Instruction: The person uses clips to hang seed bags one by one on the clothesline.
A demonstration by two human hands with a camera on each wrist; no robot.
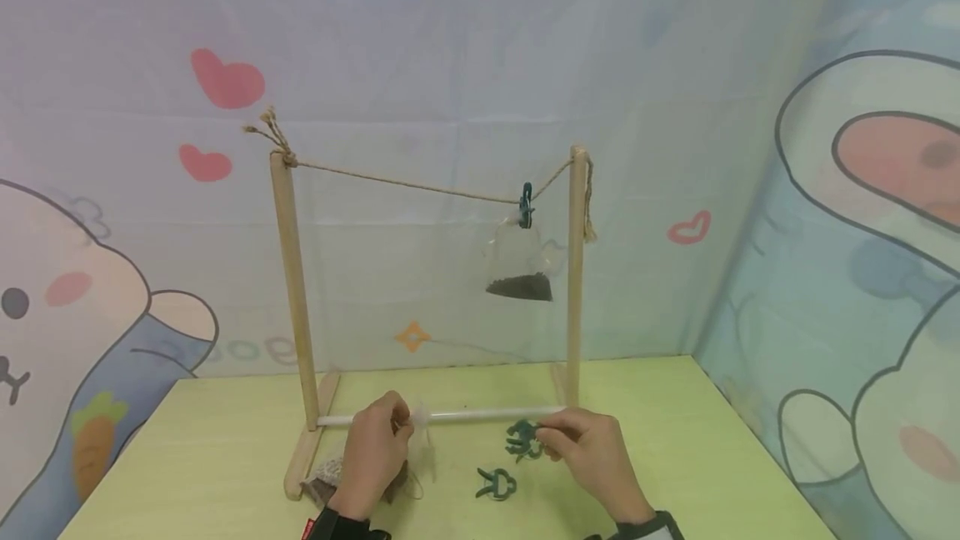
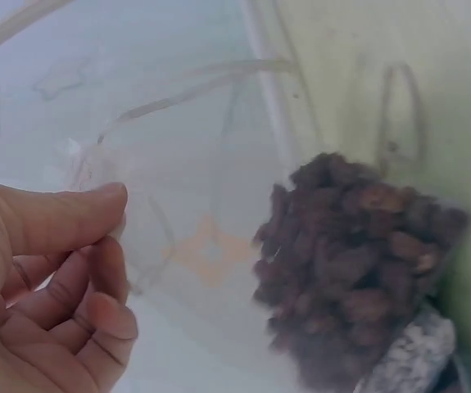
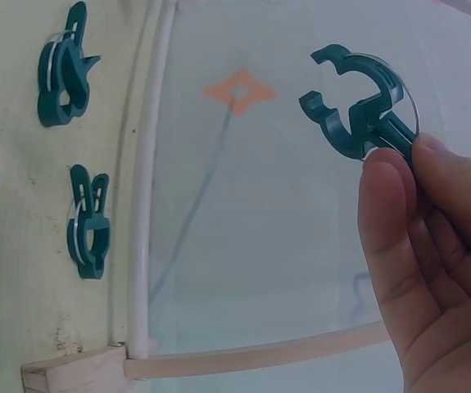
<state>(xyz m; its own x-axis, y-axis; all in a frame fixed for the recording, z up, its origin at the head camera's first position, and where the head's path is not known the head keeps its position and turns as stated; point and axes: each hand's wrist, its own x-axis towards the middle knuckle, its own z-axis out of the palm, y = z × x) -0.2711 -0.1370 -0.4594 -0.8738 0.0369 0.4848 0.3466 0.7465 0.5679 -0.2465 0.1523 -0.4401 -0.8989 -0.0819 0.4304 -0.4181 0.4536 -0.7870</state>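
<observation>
My left hand (image 1: 403,425) pinches the top edge of a clear plastic bag (image 1: 417,422) just in front of the white rod. In the left wrist view the thumb and fingers (image 2: 110,214) hold this bag (image 2: 219,164), which has dark brown pellets (image 2: 350,262) at its bottom. My right hand (image 1: 547,440) pinches a dark green clip (image 1: 527,437) by its handles. In the right wrist view this clip (image 3: 358,110) is held by the fingertips (image 3: 395,168) with its jaws spread apart. Another clear bag of dark pellets (image 1: 521,272) hangs from the rope by a green clip (image 1: 526,205).
A wooden frame (image 1: 576,273) with a rope (image 1: 405,183) strung between its posts stands on the yellow-green table (image 1: 675,440); a white rod (image 1: 480,415) joins its base. Loose green clips (image 1: 496,483) (image 3: 63,74) (image 3: 88,221) lie on the table. A grey lumpy packet (image 1: 326,472) lies under my left wrist.
</observation>
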